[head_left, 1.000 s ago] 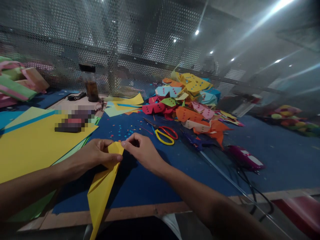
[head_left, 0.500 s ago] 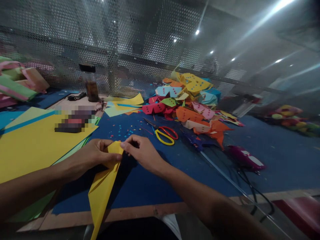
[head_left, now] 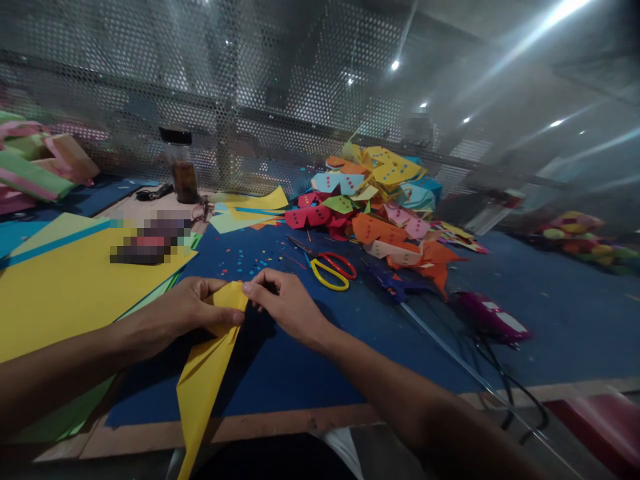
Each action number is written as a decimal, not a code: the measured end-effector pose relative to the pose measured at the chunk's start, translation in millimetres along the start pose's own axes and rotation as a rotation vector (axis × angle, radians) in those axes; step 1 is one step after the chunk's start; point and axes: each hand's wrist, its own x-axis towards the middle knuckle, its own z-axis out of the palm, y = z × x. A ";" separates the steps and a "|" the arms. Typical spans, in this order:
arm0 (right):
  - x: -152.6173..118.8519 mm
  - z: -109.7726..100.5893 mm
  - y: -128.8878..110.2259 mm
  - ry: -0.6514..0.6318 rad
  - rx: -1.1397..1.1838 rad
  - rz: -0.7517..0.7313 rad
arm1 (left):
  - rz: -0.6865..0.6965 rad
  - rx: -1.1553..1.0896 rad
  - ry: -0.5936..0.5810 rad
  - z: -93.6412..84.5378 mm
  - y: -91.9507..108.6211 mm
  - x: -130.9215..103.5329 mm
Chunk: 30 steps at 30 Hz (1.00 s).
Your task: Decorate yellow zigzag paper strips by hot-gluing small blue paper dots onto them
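A folded yellow paper (head_left: 205,373) hangs between my hands, its long pointed end reaching down past the table's front edge. My left hand (head_left: 185,310) is closed on its upper part, thumb pressed flat across the front. With thumb and fingers pinched together, my right hand (head_left: 283,303) grips the top right corner. Several small paper scraps (head_left: 250,260) lie just beyond my fingers. Scissors (head_left: 330,270) with one red and one yellow handle rest to the right of them.
Behind the scissors rises a pile of folded coloured paper shapes (head_left: 380,193) with dots. A glue gun (head_left: 397,287) and a purple device (head_left: 493,317) with cables lie right. Yellow sheets (head_left: 60,287) cover the left. A bottle (head_left: 184,170) stands before the perforated metal panel (head_left: 280,87).
Almost nothing differs. Both hands keep their hold on the yellow paper, with only a very slight shift at its top.
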 end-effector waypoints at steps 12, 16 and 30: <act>-1.8 0.9 -3.2 0.006 -0.025 -0.032 | -0.022 0.032 0.009 2.5 4.8 -3.1; -1.3 -1.3 -2.9 0.034 -0.045 -0.040 | -0.050 0.050 -0.015 0.0 2.8 -1.6; -1.0 3.6 -4.8 0.011 -0.035 -0.063 | -0.067 0.113 0.025 7.2 7.7 -7.0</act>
